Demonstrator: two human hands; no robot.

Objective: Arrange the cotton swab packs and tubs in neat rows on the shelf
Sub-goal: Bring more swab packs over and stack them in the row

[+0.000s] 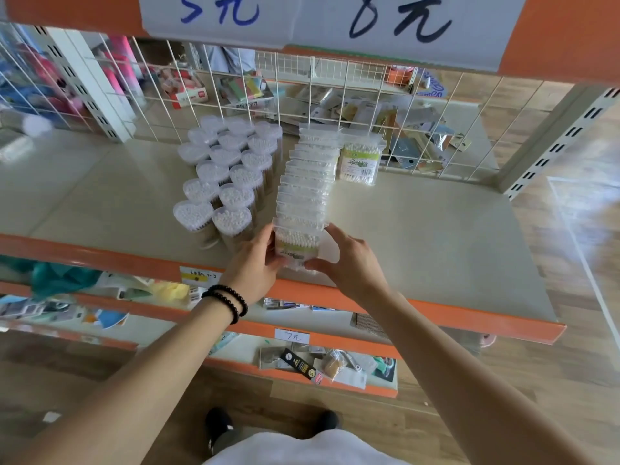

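Observation:
A long row of clear cotton swab packs (307, 182) runs from the back wire grid to the front of the beige shelf (436, 236). The front pack (295, 245) stands upright at the shelf's front edge. My left hand (255, 263) grips its left side and my right hand (349, 263) grips its right side. One more pack (360, 161) stands alone to the right of the row's far end. To the left, several heart-shaped swab tubs (228, 169) stand in three rows, close against the packs.
A white wire grid (335, 95) closes the shelf's back, with stationery behind it. An orange rail (436, 313) edges the shelf front. Price signs hang overhead. Lower shelves hold mixed goods. A clear panel (583, 229) leans at the right.

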